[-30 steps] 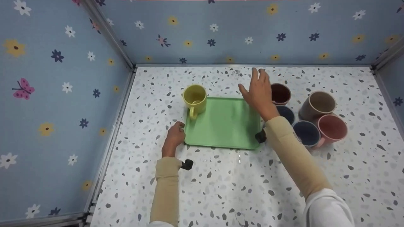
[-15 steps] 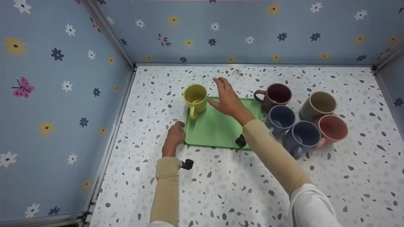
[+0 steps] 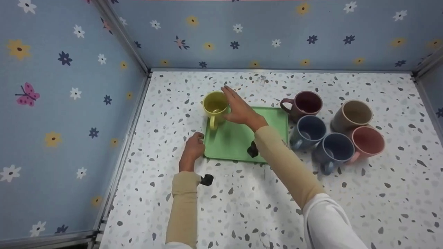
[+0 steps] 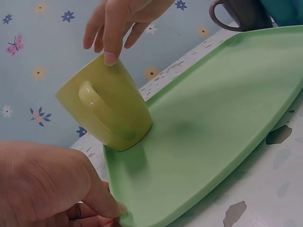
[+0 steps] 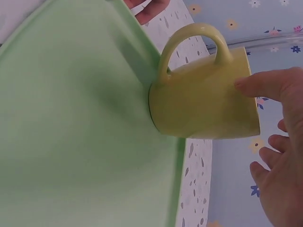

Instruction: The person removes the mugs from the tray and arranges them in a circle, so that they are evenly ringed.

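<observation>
A yellow mug [image 3: 216, 107] stands upright at the far left corner of the green tray [image 3: 254, 138], its handle facing the near side. My left hand [image 3: 193, 146] holds the tray's left edge near the front corner, thumb on the rim and fingers partly hidden below it. Over the mug's right side reaches my right hand [image 3: 240, 108], its fingers extended beyond the rim. In the right wrist view the thumb of that hand [image 5: 284, 137] lies against or very close to the mug's wall; contact is hard to tell.
Right of the tray stand a maroon mug [image 3: 304, 105], two blue mugs [image 3: 309, 130], a brown-grey mug [image 3: 351, 116] and a pink mug [image 3: 368, 141], close together. Flowered panels [image 3: 263, 34] bound the speckled tabletop [image 3: 235, 204] at the back and left.
My right hand has moved left from beside the maroon mug, across the tray to the yellow mug. My left hand keeps its place on the tray edge. The mugs have not moved.
</observation>
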A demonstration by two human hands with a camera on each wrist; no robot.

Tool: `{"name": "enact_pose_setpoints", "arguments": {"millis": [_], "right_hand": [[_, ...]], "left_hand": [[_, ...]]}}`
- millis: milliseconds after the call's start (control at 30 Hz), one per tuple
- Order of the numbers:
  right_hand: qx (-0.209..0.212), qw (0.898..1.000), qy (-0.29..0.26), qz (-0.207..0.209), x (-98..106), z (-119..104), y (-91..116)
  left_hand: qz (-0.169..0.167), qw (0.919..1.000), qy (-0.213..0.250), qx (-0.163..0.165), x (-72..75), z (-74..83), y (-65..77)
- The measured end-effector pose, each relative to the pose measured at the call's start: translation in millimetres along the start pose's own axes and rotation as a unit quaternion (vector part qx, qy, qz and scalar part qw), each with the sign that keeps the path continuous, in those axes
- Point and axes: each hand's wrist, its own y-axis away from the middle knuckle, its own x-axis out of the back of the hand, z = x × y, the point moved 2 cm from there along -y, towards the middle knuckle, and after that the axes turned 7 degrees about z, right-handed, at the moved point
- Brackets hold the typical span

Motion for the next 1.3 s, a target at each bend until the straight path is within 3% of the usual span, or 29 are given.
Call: {"name": "enact_pose_setpoints", "arguments": {"millis": [100, 200, 467, 700, 833, 967, 1100, 1300], "right_hand": [[-0.002, 1.0, -0.019, -0.019, -2, -4, -4], [-0.002, 1.0, -0.001, -0.025, -4, -10, -5], [-0.049, 0.997, 0.066, 0.01, 0, -16, -4], [-0.014, 0.997, 0.064, -0.028, -7, -13, -5], [-0.017, 0.99, 0.134, -0.036, -3, -21, -4], [-0.052, 0.978, 0.198, -0.033, 2, -27, -2], [-0.086, 0.975, 0.206, -0.015, 8, -27, 0], [-0.127, 0.971, 0.195, 0.049, 30, -19, 2]], "left_hand": [[-0.004, 1.0, 0.005, 0.001, 0.2, 1.3, 0.3], [-0.005, 0.9999, 0.01, 0.002, 0.4, 2.0, 0.5], [0.013, 0.9999, 0.0, 0.0, 0.6, 1.5, -0.2], [0.017, 0.9998, 0.004, -0.005, -2.0, 0.4, -0.6], [0.017, 0.9998, 0.004, -0.005, -2.8, -0.2, 0.3], [0.012, 0.9999, 0.01, 0.003, -2.9, -0.1, 0.2], [0.009, 0.9998, 0.014, 0.007, -2.6, -0.1, -0.9], [0.001, 0.9999, 0.012, 0.011, -1.2, -1.4, -1.4]]}}
